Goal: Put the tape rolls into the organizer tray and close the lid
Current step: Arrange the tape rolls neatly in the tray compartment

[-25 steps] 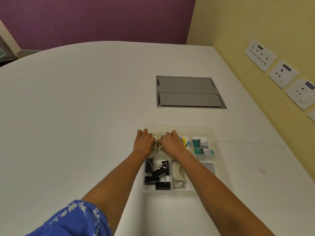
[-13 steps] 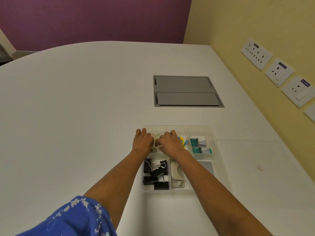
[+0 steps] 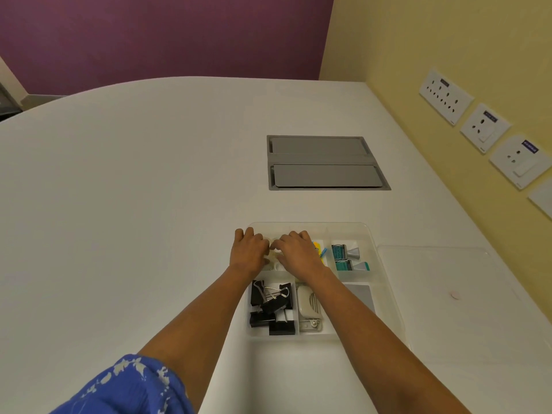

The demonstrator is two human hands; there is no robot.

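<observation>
Both hands, left hand [image 3: 249,252] and right hand [image 3: 298,253], crowd the organizer tray [image 3: 385,282]'s far-left compartment, fingers seemingly curled on pale tape rolls [image 3: 273,259] to seat them, while the lid [image 3: 466,294] waits alongside.

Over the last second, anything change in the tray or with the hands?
Almost nothing. The left hand and right hand stay together over the far-left compartment of the organizer tray, on the pale tape rolls; their grip is mostly hidden. Nothing taken up or let go. The binder clips and the clear lid, flat on the table right of the tray, are unmoved.
</observation>
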